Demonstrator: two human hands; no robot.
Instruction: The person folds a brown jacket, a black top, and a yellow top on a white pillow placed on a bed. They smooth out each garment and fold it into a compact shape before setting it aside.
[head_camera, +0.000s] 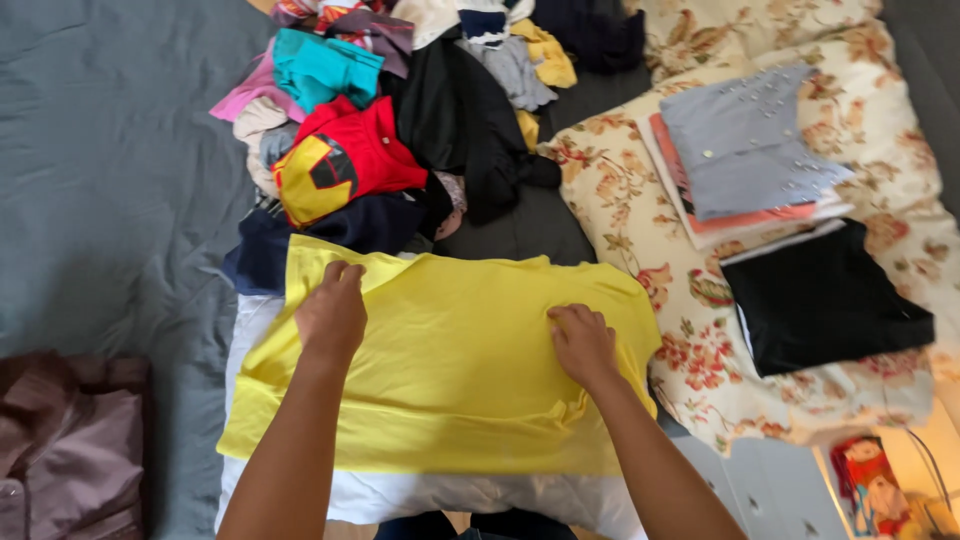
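Note:
A yellow shirt (460, 370) lies spread flat over a white pillow (440, 497) in front of me. My left hand (332, 312) rests near the shirt's upper left edge, fingers curled onto the fabric. Toward the upper right of the shirt, my right hand (582, 340) presses down with its fingers bent, pinching the cloth.
A heap of unfolded clothes (400, 120) sits behind the shirt, with a red and yellow garment (345, 160) on top. Folded stacks, grey (745, 140) and black (820, 300), lie on a floral blanket (620, 190) at right. A brown bag (70, 440) sits at lower left on the blue sheet (110, 180).

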